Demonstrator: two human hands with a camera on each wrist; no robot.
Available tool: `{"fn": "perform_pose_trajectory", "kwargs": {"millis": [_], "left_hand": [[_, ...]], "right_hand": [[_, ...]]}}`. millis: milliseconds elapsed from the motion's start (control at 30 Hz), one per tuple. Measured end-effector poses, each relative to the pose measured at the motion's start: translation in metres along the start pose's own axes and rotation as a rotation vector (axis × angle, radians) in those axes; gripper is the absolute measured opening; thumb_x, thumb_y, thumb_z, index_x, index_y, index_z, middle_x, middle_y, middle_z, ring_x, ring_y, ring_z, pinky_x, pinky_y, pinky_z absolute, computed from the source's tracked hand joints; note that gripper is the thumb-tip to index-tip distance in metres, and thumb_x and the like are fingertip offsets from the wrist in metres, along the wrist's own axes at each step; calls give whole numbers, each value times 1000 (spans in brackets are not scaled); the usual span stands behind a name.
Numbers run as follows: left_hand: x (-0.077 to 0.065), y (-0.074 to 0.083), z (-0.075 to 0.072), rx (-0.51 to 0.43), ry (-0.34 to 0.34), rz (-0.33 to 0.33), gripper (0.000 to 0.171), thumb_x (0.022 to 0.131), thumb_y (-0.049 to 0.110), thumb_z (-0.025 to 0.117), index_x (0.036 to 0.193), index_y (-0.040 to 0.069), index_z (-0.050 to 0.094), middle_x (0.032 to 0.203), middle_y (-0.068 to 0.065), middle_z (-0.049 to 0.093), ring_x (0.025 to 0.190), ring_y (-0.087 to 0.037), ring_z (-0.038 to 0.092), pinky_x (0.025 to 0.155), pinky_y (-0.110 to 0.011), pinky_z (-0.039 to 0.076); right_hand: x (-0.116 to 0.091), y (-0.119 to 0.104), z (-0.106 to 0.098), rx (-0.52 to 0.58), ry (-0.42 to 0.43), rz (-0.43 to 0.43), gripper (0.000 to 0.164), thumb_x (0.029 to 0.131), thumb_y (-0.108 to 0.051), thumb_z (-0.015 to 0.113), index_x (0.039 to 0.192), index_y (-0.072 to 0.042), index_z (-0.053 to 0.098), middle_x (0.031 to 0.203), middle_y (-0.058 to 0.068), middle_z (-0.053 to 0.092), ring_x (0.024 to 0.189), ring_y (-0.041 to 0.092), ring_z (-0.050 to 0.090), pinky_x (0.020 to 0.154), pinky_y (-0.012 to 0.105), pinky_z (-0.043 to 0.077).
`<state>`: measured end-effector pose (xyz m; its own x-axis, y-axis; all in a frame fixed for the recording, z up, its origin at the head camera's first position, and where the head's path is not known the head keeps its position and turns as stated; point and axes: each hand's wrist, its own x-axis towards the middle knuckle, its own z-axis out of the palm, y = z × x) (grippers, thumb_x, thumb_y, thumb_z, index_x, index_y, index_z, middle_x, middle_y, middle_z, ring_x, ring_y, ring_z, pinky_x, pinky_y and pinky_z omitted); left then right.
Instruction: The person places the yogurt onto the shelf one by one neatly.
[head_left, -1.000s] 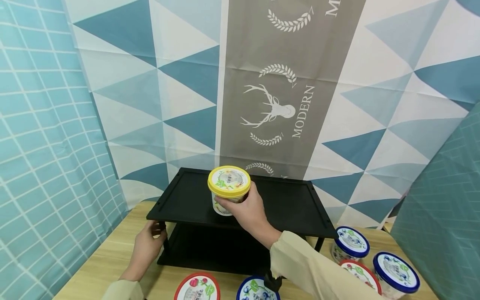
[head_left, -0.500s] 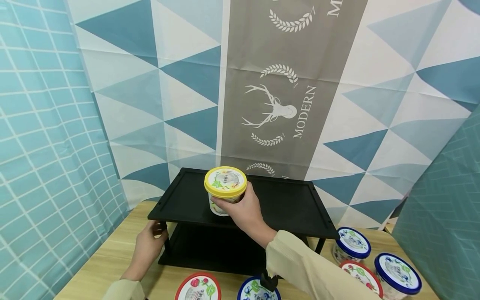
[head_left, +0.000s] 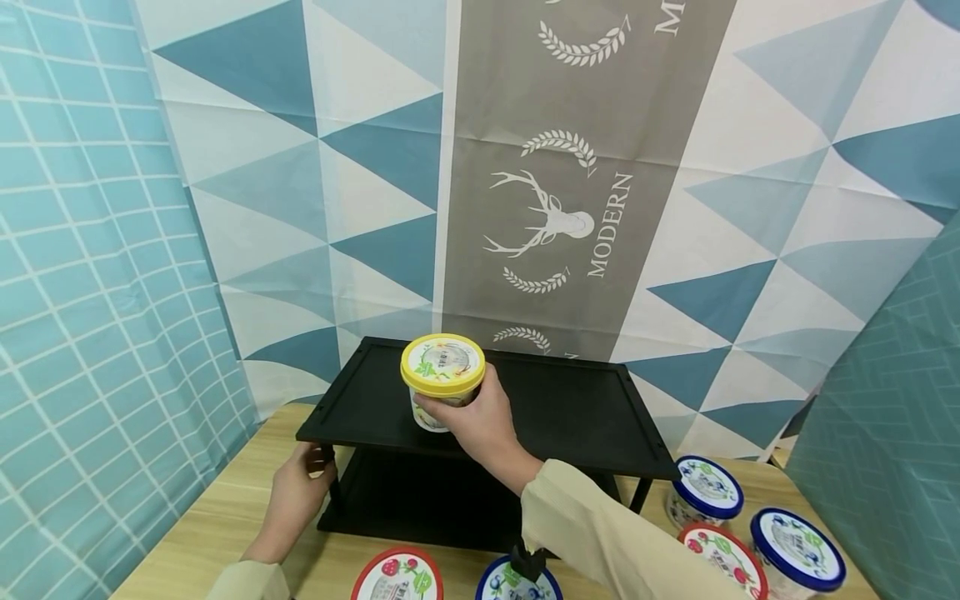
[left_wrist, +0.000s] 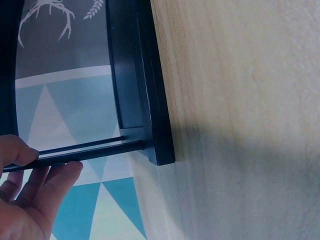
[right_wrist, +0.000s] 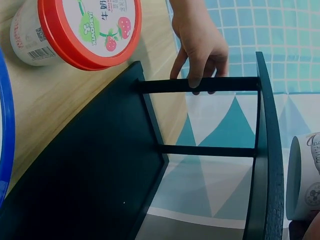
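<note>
My right hand grips a tub with a yellow lid over the left half of the top board of a black two-tier shelf. The tub is upright, lid up. Its base sits close to the board, with a narrow gap between them in the right wrist view, where only part of the white tub shows. At the shelf's front left corner my left hand pinches the thin black post between thumb and fingers, just under the top board.
A red-lidded tub and a blue-lidded tub stand before the shelf. To its right are two more blue-lidded tubs and a red-lidded one, partly behind my right sleeve. Patterned curtains hang behind the wooden table.
My right hand has shifted a little to the left with the yellow-lidded tub above the top board. My left hand keeps its hold on the post.
</note>
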<state>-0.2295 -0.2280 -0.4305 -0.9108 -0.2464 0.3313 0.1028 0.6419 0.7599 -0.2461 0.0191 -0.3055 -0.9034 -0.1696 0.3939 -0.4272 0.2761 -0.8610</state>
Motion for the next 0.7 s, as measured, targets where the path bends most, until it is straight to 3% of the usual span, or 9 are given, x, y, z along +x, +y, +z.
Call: {"fn": "perform_pose_trajectory", "kwargs": {"millis": [700], "left_hand": [[0, 1, 0, -11, 10, 9, 36, 84, 6, 52, 119, 4, 45, 108, -25, 57, 96, -36, 58, 71, -33, 51]], "right_hand": [[3, -2, 14, 11, -2, 19, 83, 61, -48, 74, 127, -25, 29, 118, -8, 44, 109, 7, 48, 88, 27, 47]]}}
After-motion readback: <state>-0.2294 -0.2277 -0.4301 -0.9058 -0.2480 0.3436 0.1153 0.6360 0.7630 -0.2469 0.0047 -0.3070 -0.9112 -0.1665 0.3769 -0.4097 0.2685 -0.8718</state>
